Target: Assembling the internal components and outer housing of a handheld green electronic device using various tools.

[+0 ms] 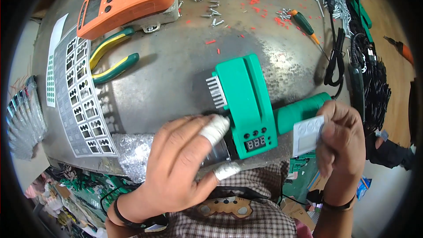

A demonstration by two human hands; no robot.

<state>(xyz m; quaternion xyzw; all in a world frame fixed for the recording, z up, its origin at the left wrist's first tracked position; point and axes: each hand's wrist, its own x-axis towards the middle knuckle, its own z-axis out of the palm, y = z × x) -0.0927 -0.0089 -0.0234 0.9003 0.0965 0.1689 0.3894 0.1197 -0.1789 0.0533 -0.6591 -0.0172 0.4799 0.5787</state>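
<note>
A green handheld electric tool (246,101) lies on the metal bench, with a small digit display and buttons at its near end. Metal prongs stick out of its left side, and a taped green handle (304,110) runs to the right. My left hand (180,154), with white tape on two fingertips, is spread beside the tool's left edge; whether a fingertip touches it I cannot tell. Between thumb and index shows a dark glossy part, mostly hidden. Pinched in my right hand (341,136) is a small pale panel sticker (307,136) with round marks and a square area, held over the handle.
Left of me lies a sheet of panel stickers (86,101) near green-yellow pliers (112,68). An orange meter (128,4) stands at the back. Loose screws (213,15), a screwdriver (304,24), a black cable (335,57) and bubble wrap (132,152) surround the work.
</note>
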